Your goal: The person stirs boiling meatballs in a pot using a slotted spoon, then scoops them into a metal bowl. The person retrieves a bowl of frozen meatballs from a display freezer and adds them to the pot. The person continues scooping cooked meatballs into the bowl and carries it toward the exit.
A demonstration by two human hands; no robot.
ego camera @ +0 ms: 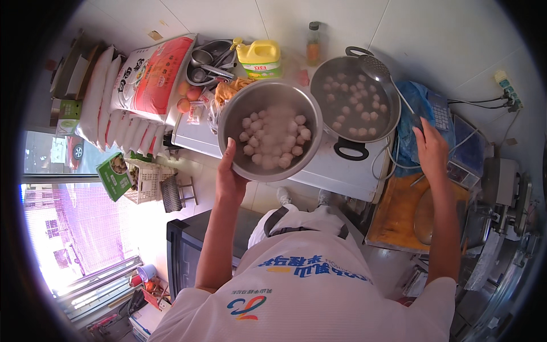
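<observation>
My left hand (230, 175) grips the near left rim of a stainless steel bowl (314, 124), thumb over the edge. Pale meatballs (256, 124) are heaped in it, and steam blurs the middle of the heap. In my right hand (430, 141) is the handle of a perforated skimmer (376, 68). Its round head hangs over the far right rim of a wide pan (318, 92) with black handles, and nothing shows on it. Several more meatballs (359, 94) float in the pan's greyish liquid.
Behind the bowl stand a yellow detergent jug (258, 53), a basin of ladles (209, 64) and a small bottle (313, 42). Stacked sacks (147, 77) rise at the left. Right of the pan are a blue plastic bag (412, 102), loose cables (384, 171) and a wooden board (393, 218).
</observation>
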